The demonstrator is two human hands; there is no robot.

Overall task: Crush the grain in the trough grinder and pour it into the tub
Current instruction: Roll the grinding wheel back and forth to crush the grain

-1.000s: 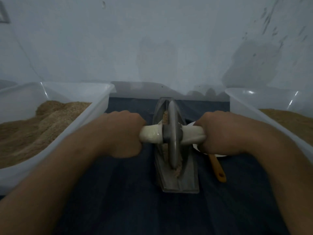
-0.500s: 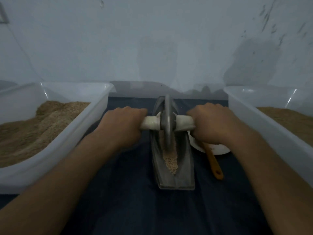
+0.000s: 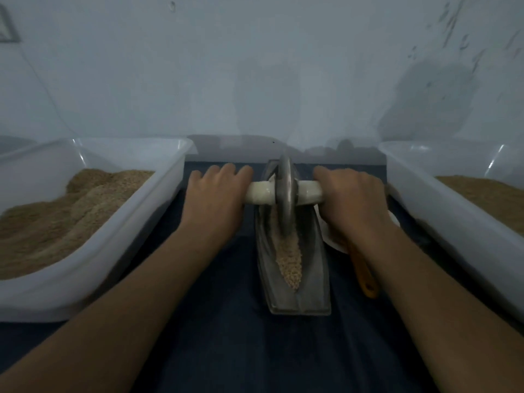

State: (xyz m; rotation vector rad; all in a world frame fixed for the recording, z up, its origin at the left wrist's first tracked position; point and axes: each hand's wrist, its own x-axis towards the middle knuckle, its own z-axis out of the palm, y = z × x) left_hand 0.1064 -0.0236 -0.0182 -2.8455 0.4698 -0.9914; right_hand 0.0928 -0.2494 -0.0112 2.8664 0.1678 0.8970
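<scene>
Two big translucent plastic tubs flanked the hands, the left tub heaped with tan meal, the right tub holding more. Between them, on the dark blue cloth, stood the grey metal boat-shaped trough grinder, its disc wheel at the far end. Pale crushed grain lay in the channel, nearer than the knuckles. The left hand and right hand each clenched the white axle handle. An orange-handled utensil and a white dish lay under the right wrist.
</scene>
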